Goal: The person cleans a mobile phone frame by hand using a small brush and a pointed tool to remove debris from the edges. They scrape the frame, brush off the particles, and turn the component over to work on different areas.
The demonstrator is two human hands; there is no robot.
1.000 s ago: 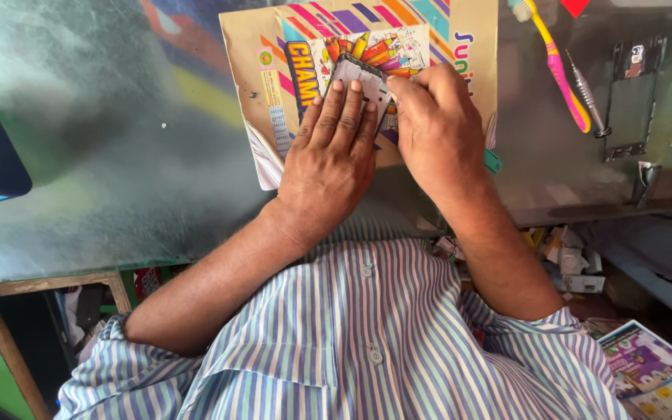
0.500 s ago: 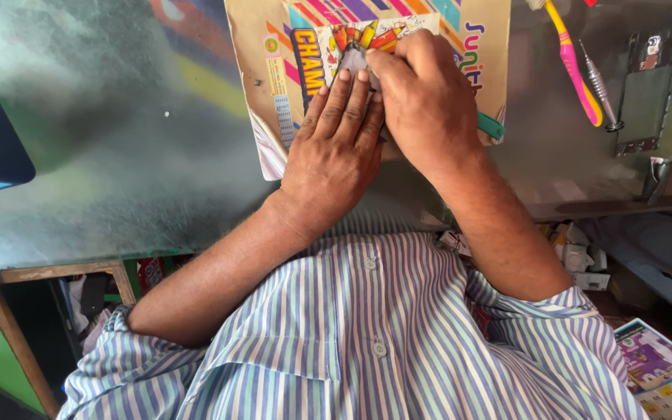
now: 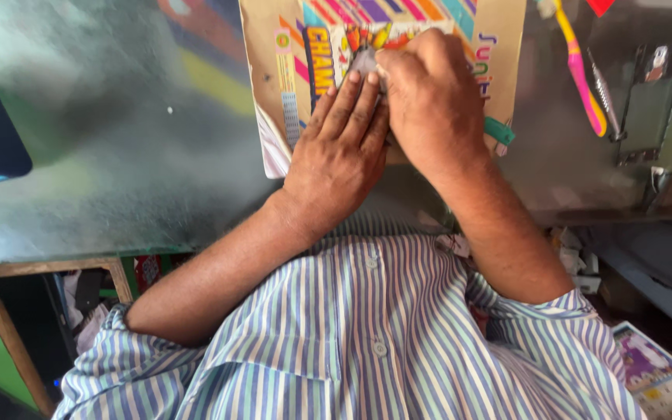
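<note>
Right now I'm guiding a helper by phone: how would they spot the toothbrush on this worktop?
Start at the colourful striped booklet under the two hands on the worn glass worktop. Look just to its right, towards the far edge. There lies the toothbrush, long, slim and slanted, its bright pink and yellow handle unlike the thin grey metal tool beside it.

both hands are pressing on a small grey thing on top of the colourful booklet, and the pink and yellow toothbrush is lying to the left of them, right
Not quite. In the head view the toothbrush lies to the right of the hands, not the left. The rest holds: the left hand and right hand press on the small grey thing atop the colourful booklet.
</note>
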